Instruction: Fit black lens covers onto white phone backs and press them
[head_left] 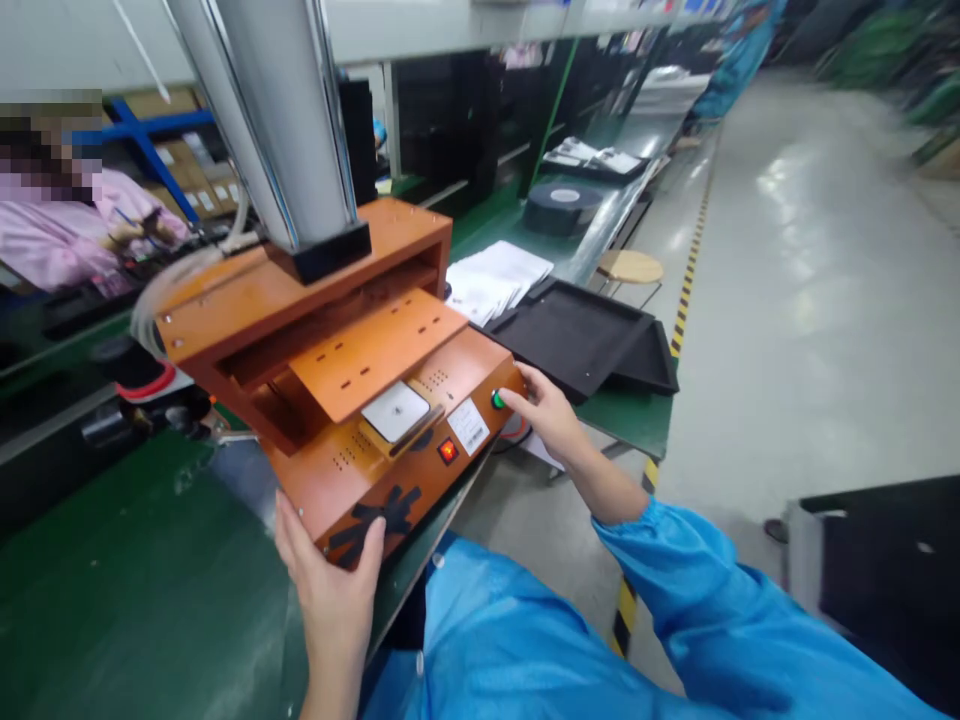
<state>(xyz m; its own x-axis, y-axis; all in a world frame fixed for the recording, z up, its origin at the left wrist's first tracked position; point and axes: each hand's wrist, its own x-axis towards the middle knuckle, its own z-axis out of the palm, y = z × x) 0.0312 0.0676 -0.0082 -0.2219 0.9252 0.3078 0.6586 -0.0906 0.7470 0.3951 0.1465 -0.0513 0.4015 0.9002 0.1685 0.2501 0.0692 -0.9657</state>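
An orange press machine point(304, 490) stands on the green bench, with a large grey cylinder point(277, 120) on top. My right hand point(551, 410) is at the machine's right front corner, its thumb on a green button point(497, 399) and its fingers over the top edge. My left hand point(330, 570) rests at the left front corner, thumb and fingers spread around it, holding nothing loose. A white rectangular piece point(396, 411) lies in a holder on the machine, in front of the tilted orange plate point(379, 350). Near the front, a red switch point(448, 451) is lit.
Black trays point(577, 335) and a stack of white sheets point(499, 280) lie to the machine's right. Farther back are a dark reel point(562, 205) and a wooden stool point(630, 266). A person in pink point(67, 225) works across the bench. Clear hoses point(169, 285) run at the left.
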